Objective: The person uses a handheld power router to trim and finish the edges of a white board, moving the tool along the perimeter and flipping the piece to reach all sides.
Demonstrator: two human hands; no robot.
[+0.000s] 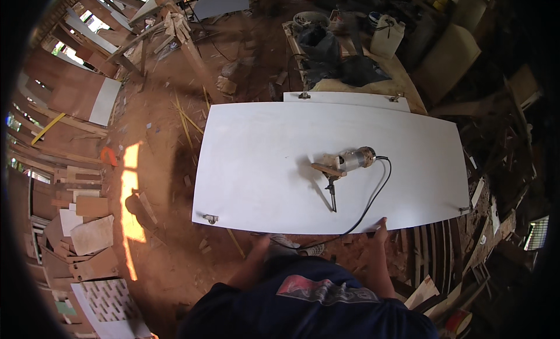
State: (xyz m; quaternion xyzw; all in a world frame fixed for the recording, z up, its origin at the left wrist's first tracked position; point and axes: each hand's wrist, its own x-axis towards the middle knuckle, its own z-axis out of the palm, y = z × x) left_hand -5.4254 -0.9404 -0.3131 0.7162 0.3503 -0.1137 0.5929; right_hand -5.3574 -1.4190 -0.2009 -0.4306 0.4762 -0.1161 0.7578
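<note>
Sawdust floor surrounds my white panel (262,164); router (347,161) lies on it. Right hand (380,227) grips its near edge; left hand (262,241) unclear.

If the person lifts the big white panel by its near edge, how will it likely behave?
The white panel is broad and thin, so it would probably flex and feel awkward from one edge, where the right hand grips it. The power tool lying loose on it would likely slide or roll once tilted, dragging its black cord. The smooth face looks slippery.
</note>
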